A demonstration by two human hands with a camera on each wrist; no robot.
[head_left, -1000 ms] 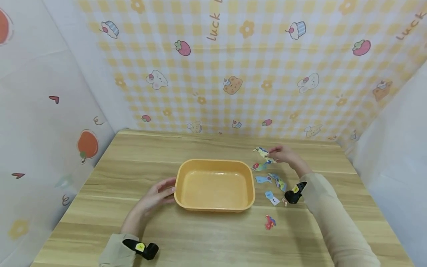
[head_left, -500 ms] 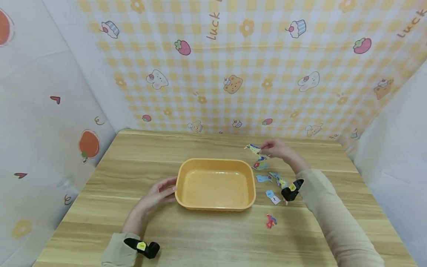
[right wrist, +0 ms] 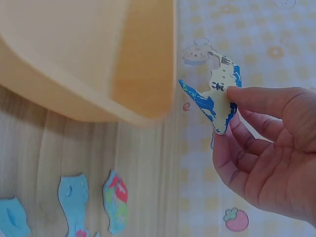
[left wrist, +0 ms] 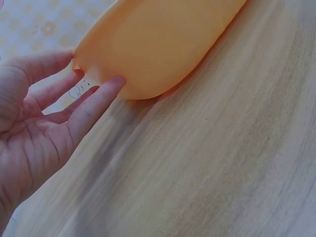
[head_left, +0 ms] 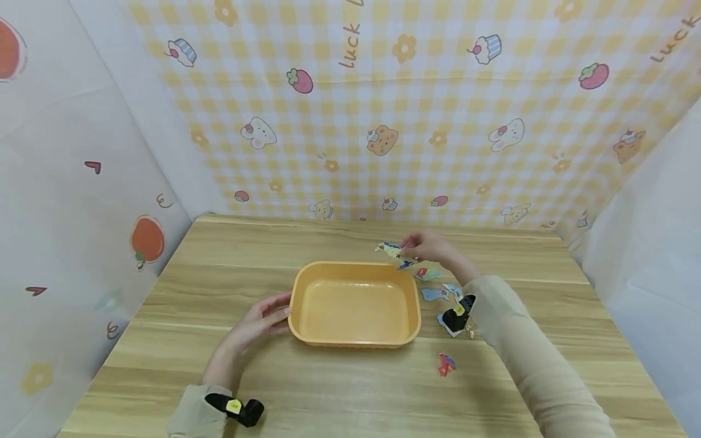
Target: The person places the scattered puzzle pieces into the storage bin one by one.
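Observation:
An irregular, map-like puzzle piece (right wrist: 219, 96), cream with blue edges and dark printed characters, is pinched between the thumb and fingers of my right hand (right wrist: 276, 138). In the head view that hand is above the back right corner of a yellow plastic tub (head_left: 355, 340), whose inside shows nothing in it. My left hand (head_left: 265, 316) rests against the tub's left end. Its fingers (left wrist: 98, 103) are spread and nearly straight, fingertips on the tub's side and rim in the left wrist view.
Several more puzzle pieces lie on the wooden table right of the tub, among them a red-green one (head_left: 428, 274), a light blue one (head_left: 434, 294) and a red one (head_left: 446, 364). A checked cloth (head_left: 328, 91) hangs behind the table.
My right hand has moved left with the puzzle piece, from beyond the loose pieces to the tub's back right corner. The left hand and tub have stayed in place.

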